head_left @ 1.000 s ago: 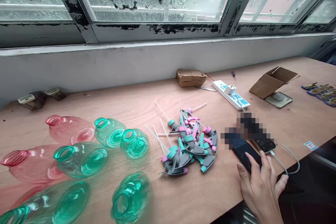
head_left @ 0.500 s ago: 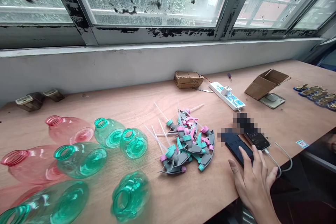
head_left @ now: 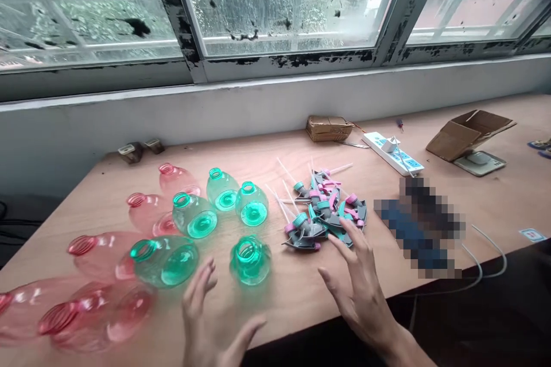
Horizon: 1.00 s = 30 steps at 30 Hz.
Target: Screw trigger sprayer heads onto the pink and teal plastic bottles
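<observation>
My left hand (head_left: 210,315) hovers over the table's front, thumb and fingers apart, with nothing in it. Just beyond it stands a green plastic bottle (head_left: 250,261), its open neck facing me. Several more green bottles (head_left: 196,217) lie or stand to the left, and pink bottles (head_left: 109,252) lie beyond them. My right hand (head_left: 357,292) is also empty, fingers spread, at the near side of a heap of spray triggers (head_left: 322,212) in grey, pink and teal with thin white tubes. Its fingertips overlap the heap in view; whether they touch I cannot tell.
Two phones, blurred out, lie right of the heap, with a white cable (head_left: 495,249) by them. Behind are a power strip (head_left: 392,153), a small cardboard package (head_left: 329,128) and an open cardboard box (head_left: 467,135). The table's front edge runs below my hands.
My right hand has left the phone and moved left to the spray triggers. My left hand has come into view. The camera has turned left, showing more pink bottles.
</observation>
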Each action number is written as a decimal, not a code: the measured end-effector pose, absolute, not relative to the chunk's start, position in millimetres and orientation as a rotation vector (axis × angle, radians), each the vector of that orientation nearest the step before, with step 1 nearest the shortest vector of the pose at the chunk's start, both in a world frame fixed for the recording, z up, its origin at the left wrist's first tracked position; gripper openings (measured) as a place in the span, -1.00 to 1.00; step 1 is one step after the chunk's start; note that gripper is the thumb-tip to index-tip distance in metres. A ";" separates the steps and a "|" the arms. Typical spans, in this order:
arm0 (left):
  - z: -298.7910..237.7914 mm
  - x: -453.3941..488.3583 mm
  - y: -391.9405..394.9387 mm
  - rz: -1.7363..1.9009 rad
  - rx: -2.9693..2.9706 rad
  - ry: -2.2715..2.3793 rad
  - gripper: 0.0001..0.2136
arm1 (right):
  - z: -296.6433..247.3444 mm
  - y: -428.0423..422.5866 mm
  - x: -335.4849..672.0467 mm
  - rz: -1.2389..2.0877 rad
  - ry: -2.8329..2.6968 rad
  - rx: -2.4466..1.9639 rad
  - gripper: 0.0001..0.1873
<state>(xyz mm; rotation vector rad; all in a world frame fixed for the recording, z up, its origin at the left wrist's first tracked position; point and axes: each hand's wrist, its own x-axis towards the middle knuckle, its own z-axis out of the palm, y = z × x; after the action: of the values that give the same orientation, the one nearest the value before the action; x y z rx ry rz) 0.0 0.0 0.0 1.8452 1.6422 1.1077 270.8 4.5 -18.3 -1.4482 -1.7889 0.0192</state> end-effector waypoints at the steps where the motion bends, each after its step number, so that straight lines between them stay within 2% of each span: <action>1: -6.9 8.5 11.4 1.159 1.826 1.599 -0.07 | -12.3 8.2 269.0 0.001 -1.799 -1.439 -0.47; 4: -28.6 28.6 37.6 1.132 1.846 1.441 -0.05 | -0.8 23.7 265.1 -0.042 -1.913 -1.470 -0.51; 8: -44.1 36.2 44.2 1.192 1.874 1.451 -0.23 | -9.0 45.0 259.9 -0.082 -2.066 -1.596 -0.48; 11: -44.7 34.9 41.8 1.215 1.864 1.356 -0.29 | -24.5 54.3 257.8 -0.106 -2.091 -1.573 -0.47; 16: -48.7 34.7 46.3 1.238 1.802 1.255 -0.24 | -35.5 50.9 264.5 -0.109 -1.964 -1.364 -0.68; 18: -50.7 34.7 46.9 1.289 1.742 1.271 -0.28 | -27.9 45.0 275.3 -0.080 -1.791 -1.315 -0.71; 22: -46.2 34.3 39.0 1.356 1.721 1.256 -0.33 | 8.4 26.1 312.1 0.114 -1.315 -1.238 -0.61; 26: -37.5 33.1 28.5 1.401 1.810 1.189 -0.32 | 48.4 -5.6 336.3 0.358 -1.306 -1.146 -0.62; 30: -34.3 29.4 26.0 1.423 1.869 1.163 -0.35 | 65.1 -29.3 327.9 0.389 -1.350 -1.178 -0.63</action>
<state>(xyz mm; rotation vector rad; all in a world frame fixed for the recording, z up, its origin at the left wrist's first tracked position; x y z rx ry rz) 29.4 26.0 -34.3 1.8686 1.1632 1.4231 327.9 -29.3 65.1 -1.1784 -1.3500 0.3892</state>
